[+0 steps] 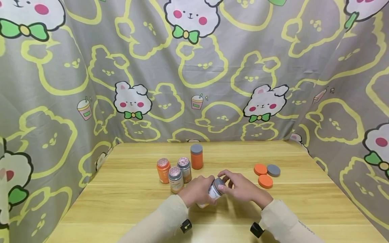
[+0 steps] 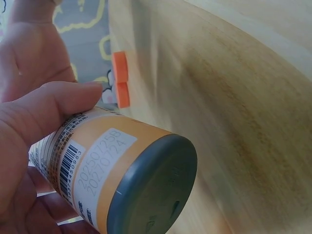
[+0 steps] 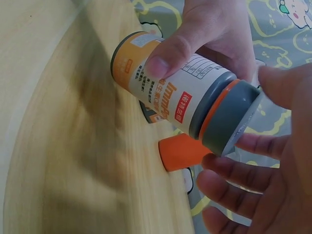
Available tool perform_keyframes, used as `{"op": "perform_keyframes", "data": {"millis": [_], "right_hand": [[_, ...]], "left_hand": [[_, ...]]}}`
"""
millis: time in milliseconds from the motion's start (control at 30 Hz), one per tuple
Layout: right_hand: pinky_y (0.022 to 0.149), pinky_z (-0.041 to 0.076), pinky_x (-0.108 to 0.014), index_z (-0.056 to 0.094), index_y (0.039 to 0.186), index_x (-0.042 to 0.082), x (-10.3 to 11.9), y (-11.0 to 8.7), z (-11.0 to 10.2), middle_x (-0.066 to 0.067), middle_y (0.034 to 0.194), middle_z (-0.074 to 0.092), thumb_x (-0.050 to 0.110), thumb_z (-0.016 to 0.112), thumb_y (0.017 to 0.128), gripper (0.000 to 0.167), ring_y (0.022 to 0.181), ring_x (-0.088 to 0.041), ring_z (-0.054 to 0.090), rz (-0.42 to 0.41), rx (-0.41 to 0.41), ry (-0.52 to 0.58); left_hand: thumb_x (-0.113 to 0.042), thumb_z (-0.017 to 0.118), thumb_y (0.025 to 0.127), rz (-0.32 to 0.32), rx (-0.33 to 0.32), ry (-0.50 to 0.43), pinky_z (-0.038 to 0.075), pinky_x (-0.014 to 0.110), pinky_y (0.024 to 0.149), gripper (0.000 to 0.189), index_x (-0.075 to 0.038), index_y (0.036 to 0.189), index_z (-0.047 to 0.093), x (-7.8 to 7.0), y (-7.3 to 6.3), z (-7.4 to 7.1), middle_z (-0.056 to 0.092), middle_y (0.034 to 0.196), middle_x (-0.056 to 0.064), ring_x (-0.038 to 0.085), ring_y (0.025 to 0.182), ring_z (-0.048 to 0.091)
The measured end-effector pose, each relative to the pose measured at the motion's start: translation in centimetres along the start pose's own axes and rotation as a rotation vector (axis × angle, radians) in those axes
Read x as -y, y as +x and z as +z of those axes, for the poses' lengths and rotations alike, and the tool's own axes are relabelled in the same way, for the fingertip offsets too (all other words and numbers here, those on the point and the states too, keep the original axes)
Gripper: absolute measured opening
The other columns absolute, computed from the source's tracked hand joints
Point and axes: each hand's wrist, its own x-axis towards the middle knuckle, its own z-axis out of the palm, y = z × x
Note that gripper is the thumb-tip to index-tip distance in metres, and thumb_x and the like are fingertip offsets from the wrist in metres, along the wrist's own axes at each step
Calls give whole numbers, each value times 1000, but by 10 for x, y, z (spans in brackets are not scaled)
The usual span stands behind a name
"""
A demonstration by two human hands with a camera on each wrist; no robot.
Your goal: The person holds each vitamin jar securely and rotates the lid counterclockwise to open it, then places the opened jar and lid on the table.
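My left hand (image 1: 198, 190) grips a tilted supplement bottle (image 3: 168, 87) round its body, the thumb lying across the white and orange label. Its dark grey base (image 2: 153, 190) faces the camera in the left wrist view. On the bottle's other end is a grey cap (image 3: 231, 117), with an orange band showing below it. My right hand (image 1: 243, 187) has its thumb and curved fingers about this cap, fingertips at its edge. Left of the hands stand an orange bottle (image 1: 163, 172) and two grey bottles (image 1: 176, 184) (image 1: 186, 172), lidless, with printed seals on top.
Behind the hands stands an orange bottle (image 1: 197, 160) with a grey lid. To the right lie two orange lids (image 1: 260, 169) (image 1: 265, 181) and a grey lid (image 1: 274, 170). A patterned curtain (image 1: 212, 74) encloses the wooden table (image 1: 127, 202) at the back and sides.
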Motion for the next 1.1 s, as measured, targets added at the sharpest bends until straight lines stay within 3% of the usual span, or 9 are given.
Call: {"op": "perform_keyframes", "data": {"millis": [167, 333, 467, 733, 967, 1100], "right_hand": [[59, 47, -27, 53, 122, 6, 1, -1, 0, 4, 87, 61, 38, 55, 98, 40, 67, -10, 56, 16, -13, 11], [61, 48, -28, 53, 122, 9, 3, -1, -1, 1, 96, 62, 34, 61, 96, 38, 73, -9, 57, -8, 5, 38], [64, 49, -28, 52, 125, 5, 4, -1, -1, -3, 102, 63, 32, 61, 96, 40, 76, -9, 58, -23, 9, 43], [59, 47, -27, 53, 123, 5, 3, -1, 2, 2, 88, 61, 36, 53, 100, 39, 67, -11, 57, 26, -25, 15], [63, 48, -28, 54, 126, 5, 3, 0, 1, -1, 102, 62, 35, 59, 96, 43, 76, -9, 58, -27, -4, 22], [60, 47, -28, 54, 126, 2, 3, 1, 2, 0, 97, 62, 36, 56, 98, 44, 70, -9, 57, -5, -22, 8]], "left_hand": [[-33, 88, 66, 12, -5, 8, 47, 28, 61, 66, -12, 120, 57, 0, 0, 0, 60, 87, 0, 12, 70, 54], [-33, 88, 67, 20, -3, 8, 47, 28, 62, 63, -12, 118, 57, 2, 0, 1, 59, 86, 0, 11, 70, 55], [-33, 88, 66, 20, -5, 16, 47, 28, 62, 64, -12, 118, 57, 2, 0, 1, 59, 86, -1, 11, 71, 54], [-34, 88, 66, 22, -8, 11, 47, 28, 62, 67, -12, 121, 56, 0, 0, 1, 60, 87, 0, 11, 71, 54], [-33, 88, 66, 10, -6, 16, 48, 29, 64, 66, -12, 121, 57, 1, 0, 1, 60, 89, 0, 12, 73, 54], [-34, 88, 67, 5, 7, 6, 48, 29, 64, 68, -12, 123, 56, 0, 0, 2, 60, 89, 0, 11, 73, 55]]}}
